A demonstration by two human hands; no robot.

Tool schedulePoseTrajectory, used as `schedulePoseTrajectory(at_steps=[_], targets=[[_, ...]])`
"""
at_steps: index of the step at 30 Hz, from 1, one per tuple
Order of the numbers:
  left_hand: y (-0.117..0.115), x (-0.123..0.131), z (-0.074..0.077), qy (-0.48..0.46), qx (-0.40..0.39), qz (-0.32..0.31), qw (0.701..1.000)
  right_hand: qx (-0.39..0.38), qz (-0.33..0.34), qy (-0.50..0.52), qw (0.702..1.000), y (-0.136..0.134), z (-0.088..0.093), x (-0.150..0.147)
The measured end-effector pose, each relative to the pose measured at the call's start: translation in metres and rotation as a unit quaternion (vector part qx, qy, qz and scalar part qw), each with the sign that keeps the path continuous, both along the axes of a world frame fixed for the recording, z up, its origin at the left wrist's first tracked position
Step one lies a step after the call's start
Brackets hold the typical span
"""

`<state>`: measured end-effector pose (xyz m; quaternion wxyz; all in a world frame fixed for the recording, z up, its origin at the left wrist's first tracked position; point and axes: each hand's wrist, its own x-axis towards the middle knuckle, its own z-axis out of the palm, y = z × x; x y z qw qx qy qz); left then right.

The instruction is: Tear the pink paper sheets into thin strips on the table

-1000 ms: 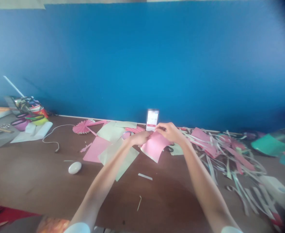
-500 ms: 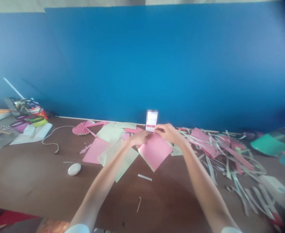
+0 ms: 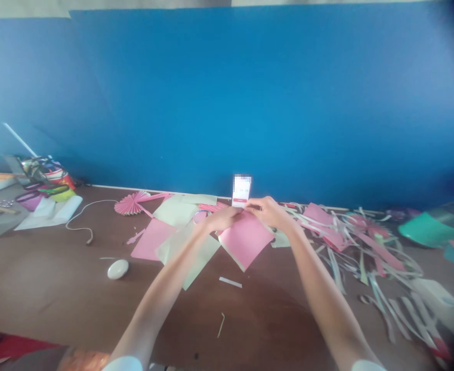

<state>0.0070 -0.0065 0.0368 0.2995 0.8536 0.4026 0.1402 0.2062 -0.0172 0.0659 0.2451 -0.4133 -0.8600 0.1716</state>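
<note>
A pink square sheet (image 3: 247, 239) with a pale edge along its lower left side is held up, one corner pointing down. My left hand (image 3: 225, 218) grips its upper left edge, the fingertips partly hidden. At the top corner, my right hand (image 3: 264, 208) pinches the sheet between thumb and fingers. Just behind the hands stands a phone (image 3: 241, 191) with a lit screen. Pale green sheets (image 3: 192, 253) lie beside my left forearm, next to another pink sheet (image 3: 153, 239).
A pink pleated fan (image 3: 129, 203), a white cable (image 3: 91, 233) and a white mouse (image 3: 118, 269) are on the left. Tangled paper strips (image 3: 366, 247) cover the right side. A white strip (image 3: 230, 282) lies in front. A blue panel (image 3: 250, 103) stands behind.
Both hands stay on the pink sheet at nearly the same place. The sheet's lower corner has risen very slightly.
</note>
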Motion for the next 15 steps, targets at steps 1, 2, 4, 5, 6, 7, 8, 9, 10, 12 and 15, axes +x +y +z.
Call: schedulePoseTrajectory(at_steps=[1, 2, 4, 5, 6, 7, 8, 9, 10, 12, 15], targets=[[-0.0002, 0.0002, 0.0006, -0.008, 0.009, -0.008, 1.000, -0.001, 0.002, 0.001, 1.000, 0.0002, -0.0002, 0.0001], [-0.0002, 0.0002, 0.0012, -0.014, 0.020, -0.010, 1.000, -0.002, 0.004, 0.003, 1.000, 0.0004, -0.0004, 0.0002], [0.0001, -0.0001, 0.0018, -0.014, 0.039, -0.001, 0.999, -0.007, 0.007, 0.005, 1.000, 0.0008, -0.0006, 0.0007], [0.0005, -0.0003, 0.0017, -0.011, 0.043, 0.002, 0.999, -0.008, 0.008, 0.004, 1.000, 0.0012, -0.0007, 0.0009], [0.0011, -0.0005, 0.0013, -0.008, 0.043, 0.004, 0.999, -0.009, 0.009, 0.002, 1.000, 0.0016, -0.0008, 0.0012], [0.0018, -0.0007, 0.0007, -0.007, 0.041, 0.003, 0.999, -0.008, 0.009, 0.000, 1.000, 0.0021, -0.0011, 0.0015], [0.0027, -0.0011, -0.0002, -0.006, 0.035, 0.000, 0.999, -0.004, 0.008, -0.002, 1.000, 0.0026, -0.0015, 0.0017], [0.0037, -0.0015, -0.0013, -0.005, 0.028, -0.005, 1.000, 0.001, 0.005, -0.003, 1.000, 0.0032, -0.0019, 0.0018], [0.0046, -0.0020, -0.0024, -0.002, 0.018, -0.011, 1.000, 0.006, 0.002, -0.004, 1.000, 0.0036, -0.0023, 0.0019], [0.0062, -0.0031, -0.0047, 0.004, -0.001, -0.014, 1.000, 0.014, -0.001, -0.005, 1.000, 0.0041, -0.0026, 0.0019], [0.0078, -0.0045, -0.0072, 0.013, -0.012, 0.016, 1.000, 0.010, -0.004, -0.003, 1.000, 0.0034, -0.0015, 0.0020]])
